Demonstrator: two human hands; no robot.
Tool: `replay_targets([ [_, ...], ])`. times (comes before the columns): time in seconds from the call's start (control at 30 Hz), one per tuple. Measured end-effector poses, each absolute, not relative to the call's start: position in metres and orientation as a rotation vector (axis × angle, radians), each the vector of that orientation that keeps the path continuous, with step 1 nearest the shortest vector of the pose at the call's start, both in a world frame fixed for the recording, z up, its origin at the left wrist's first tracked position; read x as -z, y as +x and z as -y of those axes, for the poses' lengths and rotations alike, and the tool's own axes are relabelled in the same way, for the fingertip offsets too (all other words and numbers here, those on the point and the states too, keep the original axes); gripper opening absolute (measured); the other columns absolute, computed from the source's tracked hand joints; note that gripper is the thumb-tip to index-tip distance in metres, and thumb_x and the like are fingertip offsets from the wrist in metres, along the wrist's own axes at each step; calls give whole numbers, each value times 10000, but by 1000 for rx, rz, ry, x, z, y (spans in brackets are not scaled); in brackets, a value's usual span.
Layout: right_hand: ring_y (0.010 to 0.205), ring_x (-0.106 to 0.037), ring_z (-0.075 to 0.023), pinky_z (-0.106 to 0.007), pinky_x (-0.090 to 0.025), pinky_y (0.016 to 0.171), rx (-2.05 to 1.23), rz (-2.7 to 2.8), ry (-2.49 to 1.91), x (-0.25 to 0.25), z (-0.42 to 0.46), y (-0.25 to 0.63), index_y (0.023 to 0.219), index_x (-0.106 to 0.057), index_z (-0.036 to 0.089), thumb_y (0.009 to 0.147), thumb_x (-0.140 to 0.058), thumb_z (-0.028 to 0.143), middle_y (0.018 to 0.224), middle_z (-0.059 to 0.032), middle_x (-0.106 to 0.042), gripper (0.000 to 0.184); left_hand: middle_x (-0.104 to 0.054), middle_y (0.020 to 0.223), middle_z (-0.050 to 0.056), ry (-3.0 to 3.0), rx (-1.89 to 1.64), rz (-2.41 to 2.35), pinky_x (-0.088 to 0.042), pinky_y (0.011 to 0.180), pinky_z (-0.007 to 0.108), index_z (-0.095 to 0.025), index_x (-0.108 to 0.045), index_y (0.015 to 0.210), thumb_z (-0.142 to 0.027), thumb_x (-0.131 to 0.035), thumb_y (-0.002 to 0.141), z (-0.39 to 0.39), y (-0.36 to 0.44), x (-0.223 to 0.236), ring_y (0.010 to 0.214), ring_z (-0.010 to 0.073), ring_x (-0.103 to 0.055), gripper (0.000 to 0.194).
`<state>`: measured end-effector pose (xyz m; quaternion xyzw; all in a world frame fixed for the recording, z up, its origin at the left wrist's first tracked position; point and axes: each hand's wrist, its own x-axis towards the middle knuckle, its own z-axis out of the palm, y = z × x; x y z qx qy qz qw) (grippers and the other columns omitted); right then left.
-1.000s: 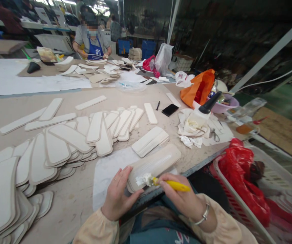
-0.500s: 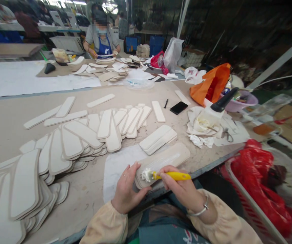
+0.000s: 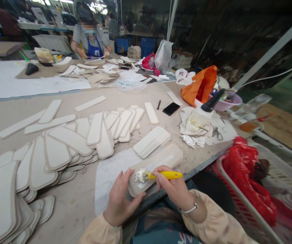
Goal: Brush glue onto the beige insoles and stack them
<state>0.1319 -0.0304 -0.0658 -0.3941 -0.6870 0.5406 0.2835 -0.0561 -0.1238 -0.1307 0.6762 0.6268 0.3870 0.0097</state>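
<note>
My right hand point(image 3: 172, 186) grips the yellow handle of a brush point(image 3: 172, 175). Its bristle end, thick with white paste, rests on the left part of a long beige panel point(image 3: 173, 154) with rounded corners. A smeared white streak runs along that panel. Spread around the panel's left end, my left hand point(image 3: 122, 198) has its fingers at the far edge and its thumb at the near edge. Under the panel lies a white sheet point(image 3: 105, 176). Just behind is a small stack of cream strips point(image 3: 152, 141).
Fanned piles of cream pieces point(image 3: 57, 145) cover the table's left. Toward the back right are a phone point(image 3: 171, 108), a cut-open white jug point(image 3: 199, 117), scissors point(image 3: 217, 133) and an orange bag point(image 3: 199, 86). A basket point(image 3: 245, 196) with red plastic stands right. Opposite, a co-worker point(image 3: 91, 40) handles pieces.
The whole view has shifted, so the table things appear further left. The brush stays at the panel's left part, its bristles slightly moved over the surface. My left hand keeps its place at the panel's end.
</note>
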Motion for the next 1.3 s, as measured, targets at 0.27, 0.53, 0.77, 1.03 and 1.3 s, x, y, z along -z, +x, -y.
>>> replay_targets([
  [0.27,538,-537,-131,-264,-455,639,-992,1795,-1326,59,-35,194,676,-557,188,917,-487,406,536,26,-538,332,-630,1203,158,2189,-1190,-1978,-469,1039,468,-116,-385,1380,-330,-722,740,123,-59,139,1138,279,-597,754],
  [0.53,618,-629,-158,-275,-495,620,-502,1907,-1316,51,-48,224,860,-620,191,924,-500,344,660,-9,-644,204,-622,1223,165,2187,-1184,-2015,-506,984,476,-100,-418,1367,-376,-712,744,125,-62,145,1150,313,-581,742],
  [0.77,751,-670,-171,-289,-528,688,-127,2386,-909,65,-17,203,1023,-612,178,898,-508,169,829,-68,-713,162,-624,1218,144,2218,-1190,-1996,-480,1025,445,-122,-390,1395,-355,-712,746,122,-62,144,1135,294,-591,761],
  [1.03,639,-624,-139,-262,-490,603,-351,2335,-722,60,5,204,1087,-559,206,865,-535,141,777,-28,-687,232,-618,1234,127,2185,-1170,-2014,-469,1033,442,-155,-365,1416,-357,-714,746,122,-61,147,1157,293,-575,782],
  [1.3,609,-609,-151,-274,-485,580,-205,2432,-849,62,16,205,988,-593,174,878,-503,145,706,-42,-669,145,-619,1237,141,2209,-1160,-2007,-481,1015,447,-143,-370,1413,-355,-709,750,125,-63,146,1153,305,-580,774],
])
